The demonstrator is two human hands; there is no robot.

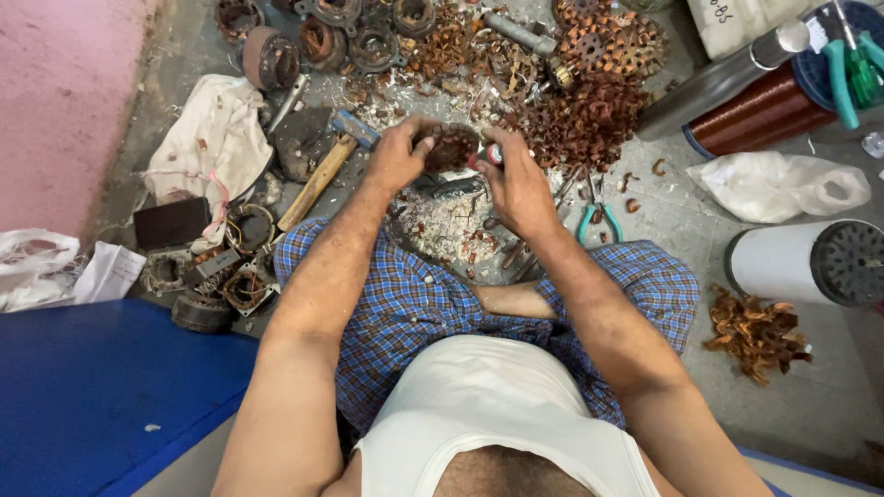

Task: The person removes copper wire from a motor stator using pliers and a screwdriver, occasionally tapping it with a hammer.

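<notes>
The motor stator (451, 147), packed with burnt copper winding, sat gripped between our hands above the scrap-strewn floor (663, 221). Our left hand (398, 155) clasped its rim to steady it; our right hand (516, 179) pinched a small red-handled tool (490, 155) against it. A hammer (324, 167) lay just left of the stator, teal pliers (594, 221) to its right.

Motor stator (450, 147): round, dark metal ring packed with reddish-brown copper windings. Held off the floor, upright-tilted, opening toward camera. Sits between both hands, above a pile of pale scraps; edges partly hidden by fingers.
</notes>
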